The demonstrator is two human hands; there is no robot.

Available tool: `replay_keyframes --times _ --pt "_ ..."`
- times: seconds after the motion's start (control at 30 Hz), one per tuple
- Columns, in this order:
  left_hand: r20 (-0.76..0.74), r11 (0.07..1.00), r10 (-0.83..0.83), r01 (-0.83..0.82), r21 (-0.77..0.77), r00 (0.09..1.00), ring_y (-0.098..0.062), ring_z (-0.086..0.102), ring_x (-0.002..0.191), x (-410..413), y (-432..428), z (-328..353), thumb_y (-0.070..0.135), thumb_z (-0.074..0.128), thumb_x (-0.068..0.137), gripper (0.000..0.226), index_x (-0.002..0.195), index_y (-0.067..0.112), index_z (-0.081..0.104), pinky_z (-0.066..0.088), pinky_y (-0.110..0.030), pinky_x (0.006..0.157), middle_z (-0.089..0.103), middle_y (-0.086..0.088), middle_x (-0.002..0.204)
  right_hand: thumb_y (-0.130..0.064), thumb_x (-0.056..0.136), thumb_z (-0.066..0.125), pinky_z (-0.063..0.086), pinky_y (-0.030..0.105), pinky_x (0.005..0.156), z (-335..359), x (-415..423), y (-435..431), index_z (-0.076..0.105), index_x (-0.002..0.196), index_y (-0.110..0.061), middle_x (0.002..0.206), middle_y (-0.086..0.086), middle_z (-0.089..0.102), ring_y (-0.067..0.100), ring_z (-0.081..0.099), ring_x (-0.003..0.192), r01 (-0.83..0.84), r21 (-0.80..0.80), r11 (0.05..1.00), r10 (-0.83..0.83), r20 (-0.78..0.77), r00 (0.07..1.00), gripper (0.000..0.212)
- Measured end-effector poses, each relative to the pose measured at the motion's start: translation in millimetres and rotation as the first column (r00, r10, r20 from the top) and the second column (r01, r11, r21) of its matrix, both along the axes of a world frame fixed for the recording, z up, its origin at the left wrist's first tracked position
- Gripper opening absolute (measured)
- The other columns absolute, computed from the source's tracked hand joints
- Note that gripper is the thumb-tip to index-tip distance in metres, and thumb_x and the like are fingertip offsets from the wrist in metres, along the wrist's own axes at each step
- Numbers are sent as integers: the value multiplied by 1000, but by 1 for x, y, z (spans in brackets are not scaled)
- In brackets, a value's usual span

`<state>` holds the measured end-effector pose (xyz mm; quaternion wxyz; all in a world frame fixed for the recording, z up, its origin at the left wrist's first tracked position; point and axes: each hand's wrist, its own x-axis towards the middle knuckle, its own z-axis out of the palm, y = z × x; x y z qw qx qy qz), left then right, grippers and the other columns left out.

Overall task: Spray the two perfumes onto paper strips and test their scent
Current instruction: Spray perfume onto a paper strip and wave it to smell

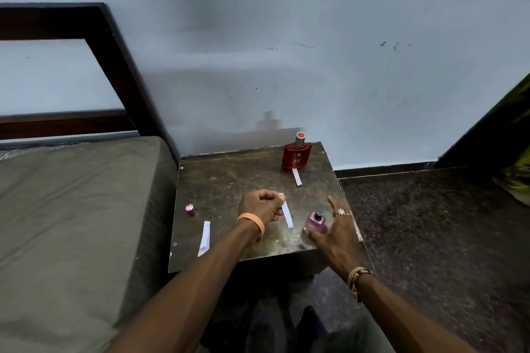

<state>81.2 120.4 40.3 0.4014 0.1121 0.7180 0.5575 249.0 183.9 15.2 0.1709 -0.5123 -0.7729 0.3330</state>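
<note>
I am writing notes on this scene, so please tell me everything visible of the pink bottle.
The pink bottle is small, seemingly clear glass with pink liquid, with a dark bare nozzle on top. It stands about upright near the front right corner of the table. The open right hand reaches around it, thumb by its base; contact is unclear.

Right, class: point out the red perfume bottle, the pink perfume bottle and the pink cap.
red perfume bottle (296, 157): head view, front label.
pink perfume bottle (315, 223): head view, glass body.
pink cap (190, 210): head view, its side.

Scuffed counter (235, 169) before me: red bottle (296, 153) far right, far strip (297, 177) just beside; pink cap (190, 210), left strip (204, 238); pink bottle (315, 222) near right.
</note>
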Motion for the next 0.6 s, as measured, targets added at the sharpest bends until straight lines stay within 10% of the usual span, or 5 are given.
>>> replay_keyframes --times 0.2,0.43,0.6 --pt "24 1000 1 -1 -5 1000 -18 64 57 -3 -1 -1 6 74 80 12 74 10 64 54 -28 55 70 -10 72 -20 85 75 42 20 63 -5 -6 -1 68 114 -16 103 3 71 17 64 87 79 -195 978 -91 -54 994 30" --pt "-29 1000 10 -9 24 1000 -20 65 60 -14 -11 37 5 70 83 9 78 9 64 58 -29 61 70 -14 77 -15 88 70 54 21 67 39 -10 -17 66 110 -24 101 2 69 13 66 88 -34 -448 894 -209 -481 851 24" --pt "-18 996 -18 19 88 1000 -17 67 60 -11 -21 89 4 62 88 4 91 3 60 57 -27 54 70 -13 79 -2 92 58 60 47 77 92 -7 -29 59 122 -12 104 18 60 26 64 78 -222 -573 789 -304 -678 669 32"
